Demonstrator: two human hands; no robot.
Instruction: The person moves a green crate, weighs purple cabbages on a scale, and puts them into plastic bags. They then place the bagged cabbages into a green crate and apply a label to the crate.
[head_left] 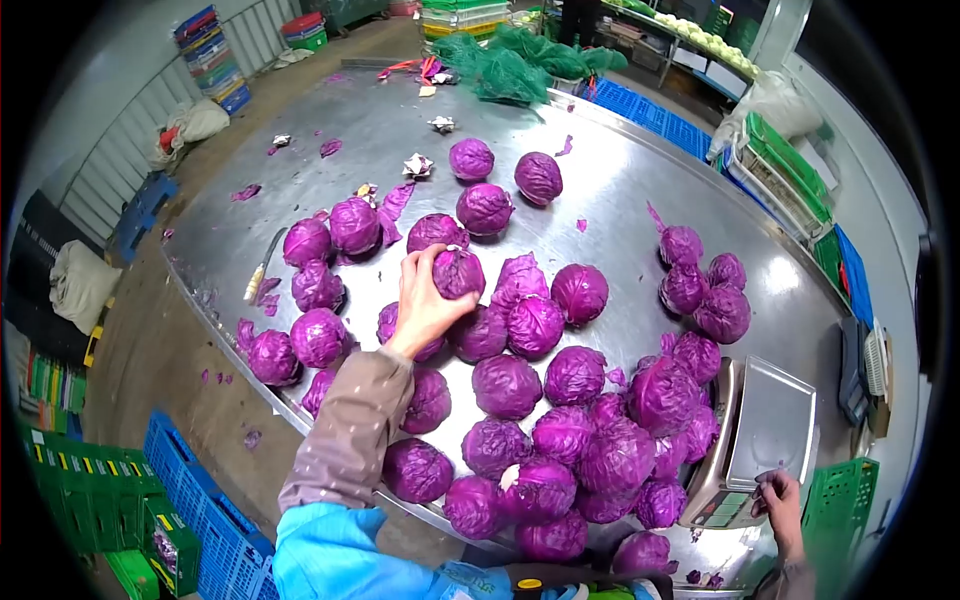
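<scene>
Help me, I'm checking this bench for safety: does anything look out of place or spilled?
Yes: a knife lies uncovered near the table edge, close to red cabbages; its exposed blade could be a hazard. Leaf scraps litter the table and floor, which looks untidy.

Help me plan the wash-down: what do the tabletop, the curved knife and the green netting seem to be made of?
Tabletop: likely stainless steel, smooth and grey with bright reflections.
Curved knife: blade probably metal, thin and grey; the pale handle could be wood or plastic.
Green netting: apparently synthetic mesh, crumpled into soft folds.
</scene>
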